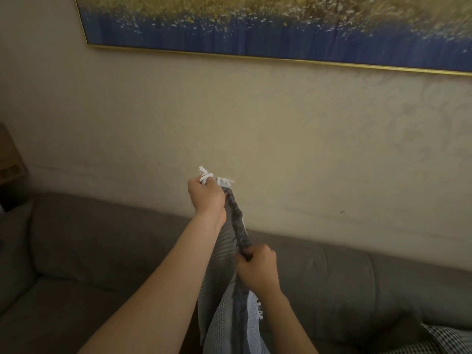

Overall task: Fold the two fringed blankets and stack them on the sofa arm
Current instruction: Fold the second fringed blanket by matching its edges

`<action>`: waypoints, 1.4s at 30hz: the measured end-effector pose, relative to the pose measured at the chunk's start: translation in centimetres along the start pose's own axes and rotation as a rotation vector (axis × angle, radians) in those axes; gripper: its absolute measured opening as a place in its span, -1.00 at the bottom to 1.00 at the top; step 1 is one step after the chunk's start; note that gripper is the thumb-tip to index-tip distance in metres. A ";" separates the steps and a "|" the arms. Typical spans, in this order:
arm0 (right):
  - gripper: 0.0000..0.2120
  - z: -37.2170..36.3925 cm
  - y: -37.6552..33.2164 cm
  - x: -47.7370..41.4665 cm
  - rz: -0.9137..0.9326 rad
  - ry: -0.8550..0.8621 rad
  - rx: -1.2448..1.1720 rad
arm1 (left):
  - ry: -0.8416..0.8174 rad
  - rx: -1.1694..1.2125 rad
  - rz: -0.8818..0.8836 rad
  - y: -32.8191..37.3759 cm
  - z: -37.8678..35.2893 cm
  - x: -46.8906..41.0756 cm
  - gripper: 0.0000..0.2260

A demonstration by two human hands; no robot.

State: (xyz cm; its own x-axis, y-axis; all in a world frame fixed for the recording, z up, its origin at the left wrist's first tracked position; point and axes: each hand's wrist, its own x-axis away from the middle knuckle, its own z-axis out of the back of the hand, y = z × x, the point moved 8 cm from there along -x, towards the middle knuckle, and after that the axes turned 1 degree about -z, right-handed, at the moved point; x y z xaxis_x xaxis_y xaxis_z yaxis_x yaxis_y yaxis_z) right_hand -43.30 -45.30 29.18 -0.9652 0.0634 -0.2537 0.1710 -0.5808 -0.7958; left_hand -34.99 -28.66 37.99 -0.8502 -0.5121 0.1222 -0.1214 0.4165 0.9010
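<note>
Grey sofa (89, 251) runs along the wall; my left hand (205, 196) is raised in front of it, fist clenched on the top corner of the grey blanket (224, 290), white fringe (205, 176) poking out above. My right hand (258, 268), lower, grips the bunched edge, the rest hanging between my arms. Checked fabric (444, 339) at far right

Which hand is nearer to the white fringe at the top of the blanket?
Left. The left hand holds the blanket right at the white fringe; the right hand grips the blanket's bunched edge lower down, apart from that fringe.
</note>
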 end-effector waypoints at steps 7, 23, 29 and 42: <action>-0.57 1.2 3.5 0.0 -0.037 -0.083 0.109 | 0.099 -0.306 0.024 -1.6 2.6 0.3 -0.87; -0.65 -2.7 3.8 2.1 0.038 0.095 0.342 | 0.033 -0.201 0.068 -2.1 1.2 1.3 -0.77; -0.55 -1.0 4.0 2.1 -0.085 0.128 0.207 | 0.082 -0.235 0.002 -1.1 2.2 1.2 -0.75; -0.76 5.5 3.6 0.3 -0.214 0.291 -0.224 | -0.290 -0.906 -0.282 -0.5 1.2 0.8 -0.72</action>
State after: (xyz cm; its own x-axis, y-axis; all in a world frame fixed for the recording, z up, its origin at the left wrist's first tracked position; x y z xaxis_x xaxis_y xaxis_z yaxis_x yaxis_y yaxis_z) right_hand -44.07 -51.87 29.25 -0.8930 0.4084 -0.1892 0.0432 -0.3407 -0.9392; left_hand -36.24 -28.40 37.14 -0.9577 -0.2498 -0.1430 -0.0038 -0.4860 0.8740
